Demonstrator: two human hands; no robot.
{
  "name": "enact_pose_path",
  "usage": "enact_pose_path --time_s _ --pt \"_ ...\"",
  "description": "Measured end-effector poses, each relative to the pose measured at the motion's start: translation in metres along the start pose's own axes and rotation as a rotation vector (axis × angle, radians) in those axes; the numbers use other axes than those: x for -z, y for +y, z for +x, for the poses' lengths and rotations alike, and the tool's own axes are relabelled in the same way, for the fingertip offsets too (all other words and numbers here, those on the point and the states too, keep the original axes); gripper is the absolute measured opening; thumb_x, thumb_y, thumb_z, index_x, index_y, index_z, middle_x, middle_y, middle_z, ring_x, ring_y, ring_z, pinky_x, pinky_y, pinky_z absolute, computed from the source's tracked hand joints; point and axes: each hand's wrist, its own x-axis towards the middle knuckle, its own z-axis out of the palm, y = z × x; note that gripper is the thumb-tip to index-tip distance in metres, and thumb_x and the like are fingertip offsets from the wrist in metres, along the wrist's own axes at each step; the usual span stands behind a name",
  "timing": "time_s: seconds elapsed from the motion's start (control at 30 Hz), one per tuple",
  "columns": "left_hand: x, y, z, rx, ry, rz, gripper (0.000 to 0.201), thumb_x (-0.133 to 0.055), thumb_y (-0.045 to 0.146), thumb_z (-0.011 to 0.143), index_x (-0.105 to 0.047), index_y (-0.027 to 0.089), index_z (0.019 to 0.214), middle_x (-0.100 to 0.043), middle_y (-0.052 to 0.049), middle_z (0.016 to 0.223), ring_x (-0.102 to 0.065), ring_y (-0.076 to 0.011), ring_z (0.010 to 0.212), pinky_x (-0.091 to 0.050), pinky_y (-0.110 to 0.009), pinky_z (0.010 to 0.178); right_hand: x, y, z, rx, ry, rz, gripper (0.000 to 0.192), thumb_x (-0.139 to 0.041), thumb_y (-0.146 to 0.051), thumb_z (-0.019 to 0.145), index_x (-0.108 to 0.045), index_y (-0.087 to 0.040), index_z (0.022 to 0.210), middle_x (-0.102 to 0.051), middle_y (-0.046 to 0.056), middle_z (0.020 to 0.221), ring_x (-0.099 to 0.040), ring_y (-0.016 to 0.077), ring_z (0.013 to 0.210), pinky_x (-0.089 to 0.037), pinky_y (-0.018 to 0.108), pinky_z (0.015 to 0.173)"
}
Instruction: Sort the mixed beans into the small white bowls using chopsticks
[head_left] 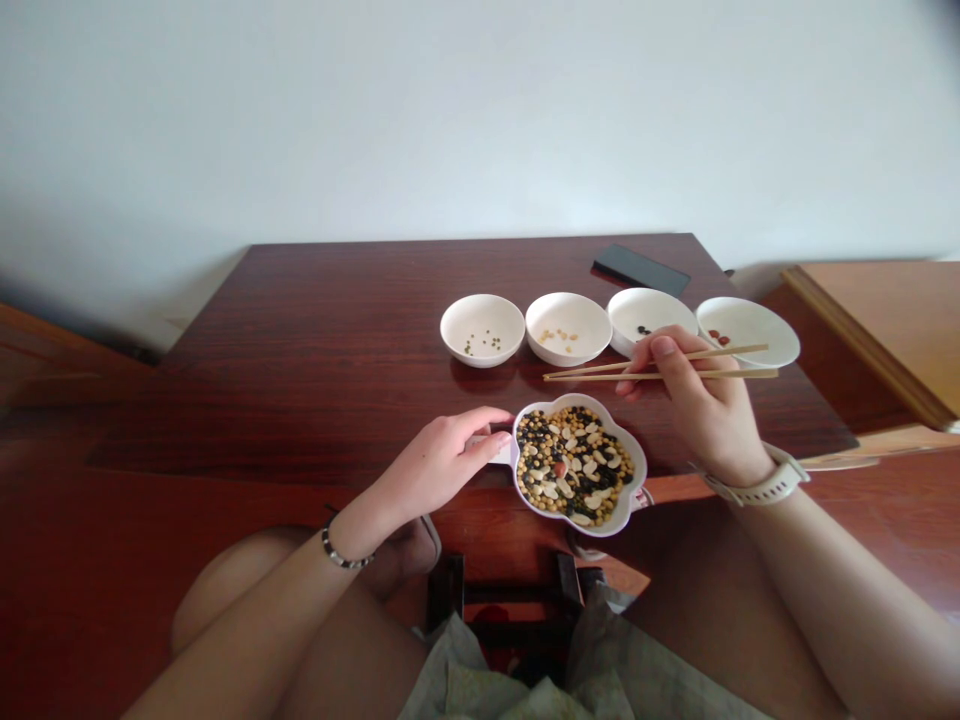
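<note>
A white flower-shaped dish [626, 452] full of mixed beans and seeds sits at the table's near edge. My left hand [442, 462] rests against its left side, fingertips touching the rim. Just above the dish, my right hand [694, 400] holds a pair of wooden chopsticks [660, 365] lying almost level, tips pointing left. Behind them stand a row of small white bowls: one with green beans [482, 329], one with yellow beans [568, 327], one with black beans [651, 315], one with red beans [747, 330].
A black phone [641, 268] lies at the far right of the dark wooden table [322, 340]. A lighter wooden surface [885, 320] stands to the right. My knees and a dark stool frame [495, 595] are below the table edge.
</note>
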Motion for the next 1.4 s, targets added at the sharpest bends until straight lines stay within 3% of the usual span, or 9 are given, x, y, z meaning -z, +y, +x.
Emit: enact_pose_path --time_s 0.13,0.27,0.4,0.6,0.7,0.93,1.4 --pt "-0.001 -0.002 -0.001 -0.009 0.001 -0.024 0.035 -0.054 0.043 0.109 -0.072 0.024 0.132 -0.082 -0.005 0.119 -0.077 -0.0243 0.101 -0.057 -0.035 0.09 0.001 -0.004 0.001 -0.001 0.054 0.148 0.034 -0.065 -0.05 0.104 -0.069 -0.022 0.084 -0.067 0.004 0.078 -0.068 0.0155 0.064 -0.056 0.028 0.055" --pt "-0.002 -0.005 -0.002 -0.02 0.008 -0.017 0.034 -0.054 0.039 0.109 -0.072 0.023 0.132 -0.081 -0.005 0.121 -0.077 -0.0228 0.102 -0.056 -0.033 0.091 0.005 -0.004 0.01 0.088 0.189 0.281 0.031 -0.066 -0.043 0.104 -0.07 -0.022 0.081 -0.062 0.003 0.082 -0.065 0.0132 0.059 -0.051 0.026 0.047" --pt "-0.004 -0.006 -0.003 -0.015 0.04 -0.023 0.034 -0.054 0.037 0.109 -0.072 0.023 0.135 -0.081 -0.004 0.123 -0.076 -0.0217 0.105 -0.055 -0.031 0.093 0.014 0.003 0.019 0.155 0.287 0.264 0.029 -0.066 -0.04 0.104 -0.072 -0.023 0.082 -0.064 0.003 0.085 -0.065 0.0128 0.059 -0.05 0.026 0.046" --pt "-0.006 -0.007 -0.001 0.033 0.102 -0.013 0.038 -0.054 0.038 0.11 -0.07 0.021 0.138 -0.08 -0.007 0.122 -0.075 -0.0234 0.107 -0.055 -0.033 0.094 0.018 0.002 0.02 0.144 0.319 0.243 0.027 -0.067 -0.04 0.103 -0.073 -0.024 0.083 -0.064 0.003 0.084 -0.065 0.0131 0.059 -0.052 0.025 0.045" --pt "-0.007 -0.008 0.001 0.04 0.134 -0.014 0.037 -0.054 0.038 0.11 -0.071 0.02 0.137 -0.08 -0.007 0.121 -0.074 -0.0234 0.104 -0.054 -0.034 0.094 0.018 -0.003 0.016 0.092 0.265 0.282 0.029 -0.064 -0.038 0.103 -0.071 -0.023 0.08 -0.061 0.003 0.077 -0.063 0.0134 0.057 -0.05 0.024 0.043" --pt "-0.008 -0.01 0.003 0.042 0.173 0.002 0.037 -0.056 0.039 0.108 -0.072 0.018 0.134 -0.08 -0.006 0.112 -0.073 -0.0214 0.097 -0.054 -0.033 0.09 0.017 -0.01 0.009 -0.172 -0.037 0.301 0.031 -0.067 -0.044 0.102 -0.072 -0.019 0.083 -0.062 0.004 0.082 -0.063 0.0121 0.06 -0.05 0.022 0.047" --pt "-0.008 -0.006 0.006 0.052 0.141 0.039 0.039 -0.056 0.041 0.108 -0.07 0.02 0.136 -0.078 -0.005 0.103 -0.072 -0.0208 0.093 -0.053 -0.032 0.084 0.012 -0.009 0.008 -0.214 -0.154 0.2 0.037 -0.062 -0.049 0.105 -0.069 -0.02 0.083 -0.066 0.005 0.071 -0.062 0.0146 0.061 -0.05 0.024 0.053"
